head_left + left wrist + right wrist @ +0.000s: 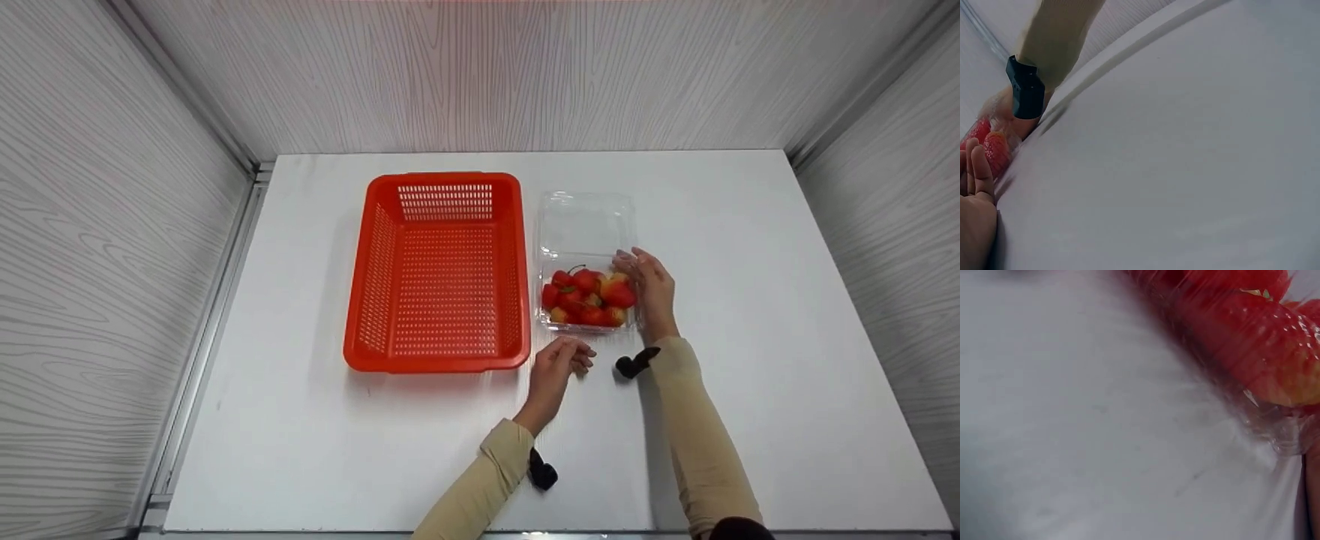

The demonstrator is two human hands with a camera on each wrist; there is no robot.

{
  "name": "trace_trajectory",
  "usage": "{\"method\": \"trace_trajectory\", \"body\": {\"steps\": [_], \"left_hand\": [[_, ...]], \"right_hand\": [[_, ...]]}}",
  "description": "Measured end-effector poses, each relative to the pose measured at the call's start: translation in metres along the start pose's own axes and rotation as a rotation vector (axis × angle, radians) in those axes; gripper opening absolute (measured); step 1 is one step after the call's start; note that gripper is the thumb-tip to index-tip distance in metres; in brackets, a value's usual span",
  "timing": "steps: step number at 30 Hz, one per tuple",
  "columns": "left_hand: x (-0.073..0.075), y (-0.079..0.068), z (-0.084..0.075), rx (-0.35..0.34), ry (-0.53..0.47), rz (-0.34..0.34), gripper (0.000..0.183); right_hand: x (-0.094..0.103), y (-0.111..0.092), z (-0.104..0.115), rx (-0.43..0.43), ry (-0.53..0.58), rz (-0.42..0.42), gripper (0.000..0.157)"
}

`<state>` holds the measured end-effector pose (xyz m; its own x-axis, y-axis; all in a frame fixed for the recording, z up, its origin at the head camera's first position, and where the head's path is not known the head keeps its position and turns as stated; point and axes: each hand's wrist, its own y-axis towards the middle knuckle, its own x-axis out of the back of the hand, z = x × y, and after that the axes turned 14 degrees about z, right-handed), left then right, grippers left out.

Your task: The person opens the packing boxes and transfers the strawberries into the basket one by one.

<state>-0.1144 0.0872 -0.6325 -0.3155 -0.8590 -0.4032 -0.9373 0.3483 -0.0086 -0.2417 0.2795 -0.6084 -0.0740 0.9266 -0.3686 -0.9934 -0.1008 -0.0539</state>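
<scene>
A clear plastic clamshell box (587, 328) lies on the table, its transparent lid (585, 223) folded back away from me. Inside it are several red strawberries (571, 296), some with pale yellowish tips. My right hand (651, 289) is at the box's right side, fingers extended along the wall and fingertips by the corner near the lid. Just in front of the box's near edge is my left hand (559, 367), its fingers loosely bent with nothing between them. In the left wrist view, the left fingers (981, 171) overlap the strawberries (996, 152) behind them.
Left of the box stands a red perforated plastic basket (517, 300) with nothing in it. Both lie on a white table (772, 300) enclosed by pale wood-grain panels (525, 75). A black wrist camera (541, 472) is worn on the left sleeve, another (634, 364) on the right.
</scene>
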Motion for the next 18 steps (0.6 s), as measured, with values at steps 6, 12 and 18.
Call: {"method": "trace_trajectory", "body": {"steps": [6,12,18], "left_hand": [[0.012,-0.037,-0.017,0.055,-0.074,0.043,0.040],[0.036,-0.081,-0.046,-0.014,-0.097,0.014,0.043],[0.061,-0.105,-0.078,-0.111,-0.008,-0.100,0.048]], "right_hand": [[0.007,0.000,-0.012,0.038,0.151,-0.044,0.048],[0.004,-0.002,-0.011,0.046,0.199,-0.049,0.048],[0.008,0.000,-0.010,0.044,0.182,-0.051,0.050]]}}
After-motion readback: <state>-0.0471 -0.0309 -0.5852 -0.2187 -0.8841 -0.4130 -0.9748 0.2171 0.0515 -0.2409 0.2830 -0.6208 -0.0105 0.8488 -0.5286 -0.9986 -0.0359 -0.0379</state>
